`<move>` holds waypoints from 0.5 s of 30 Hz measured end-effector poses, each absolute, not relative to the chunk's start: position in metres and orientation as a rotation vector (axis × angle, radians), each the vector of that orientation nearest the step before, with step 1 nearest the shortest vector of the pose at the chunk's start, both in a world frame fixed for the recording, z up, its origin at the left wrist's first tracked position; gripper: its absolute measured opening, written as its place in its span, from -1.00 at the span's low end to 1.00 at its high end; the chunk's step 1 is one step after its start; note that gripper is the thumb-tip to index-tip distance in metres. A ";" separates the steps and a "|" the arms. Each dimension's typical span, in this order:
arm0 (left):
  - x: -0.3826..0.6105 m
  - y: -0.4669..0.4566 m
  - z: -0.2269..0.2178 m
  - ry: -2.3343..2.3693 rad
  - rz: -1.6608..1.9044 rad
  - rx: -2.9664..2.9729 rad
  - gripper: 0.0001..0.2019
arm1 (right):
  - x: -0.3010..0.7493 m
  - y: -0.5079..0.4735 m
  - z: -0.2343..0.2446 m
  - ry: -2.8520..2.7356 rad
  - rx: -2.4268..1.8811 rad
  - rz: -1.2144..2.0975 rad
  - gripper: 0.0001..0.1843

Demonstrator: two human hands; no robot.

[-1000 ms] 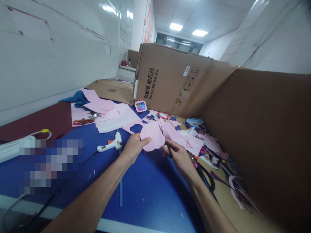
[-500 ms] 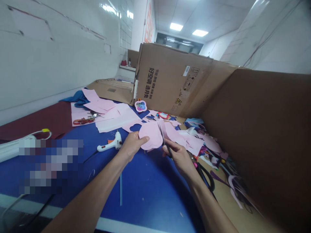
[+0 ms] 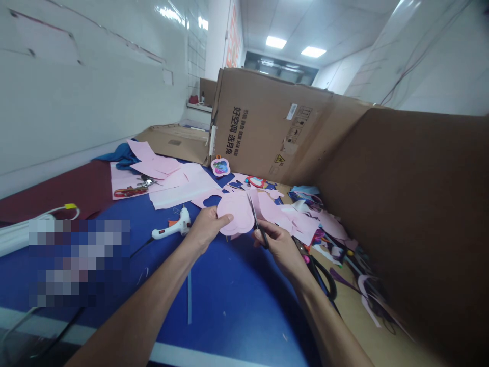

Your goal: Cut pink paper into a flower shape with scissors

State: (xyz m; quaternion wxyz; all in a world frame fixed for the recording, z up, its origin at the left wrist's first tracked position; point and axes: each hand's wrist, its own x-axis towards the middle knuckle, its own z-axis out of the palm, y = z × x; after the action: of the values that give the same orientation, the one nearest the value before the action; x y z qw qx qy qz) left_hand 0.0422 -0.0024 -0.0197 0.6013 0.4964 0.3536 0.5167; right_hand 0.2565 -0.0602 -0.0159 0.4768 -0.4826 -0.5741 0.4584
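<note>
A pink paper sheet (image 3: 237,216) with a rounded, scalloped edge is pinched in my left hand (image 3: 208,227), the thumb lying on top of it. My right hand (image 3: 278,240) holds a pair of scissors (image 3: 253,210) with dark handles, its fingers around the grips. The blades point away from me and lie at the right side of the pink sheet, where a strip of paper curls off. Both hands are just above the blue table (image 3: 225,295). Part of the scissor handles is hidden by my fingers.
A white glue gun (image 3: 173,227) lies left of my left hand. Large black-handled shears (image 3: 321,275) rest beside my right forearm. Pink paper offcuts (image 3: 183,183) cover the back of the table. A big cardboard box (image 3: 275,127) stands behind, with scraps along the right.
Hands, pink sheet and scissors keep nearly the same places. The whole view has shifted very slightly to the left.
</note>
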 end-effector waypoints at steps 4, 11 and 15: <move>0.040 -0.002 -0.020 0.840 1.192 1.185 -0.62 | 0.256 -0.061 -0.014 -1.379 -1.193 1.122 -0.42; 0.040 -0.001 -0.021 0.837 1.171 1.206 -0.63 | 0.256 -0.062 -0.011 -1.398 -1.224 1.112 -0.40; 0.039 -0.001 -0.020 0.841 1.173 1.196 -0.63 | 0.257 -0.062 -0.011 -1.411 -1.230 1.110 -0.40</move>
State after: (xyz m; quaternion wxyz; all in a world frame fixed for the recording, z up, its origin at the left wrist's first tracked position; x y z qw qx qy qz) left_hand 0.0393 -0.0014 -0.0200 0.5921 0.5140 0.3615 0.5045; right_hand 0.2566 -0.0616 -0.0109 0.4641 -0.5007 -0.5742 0.4519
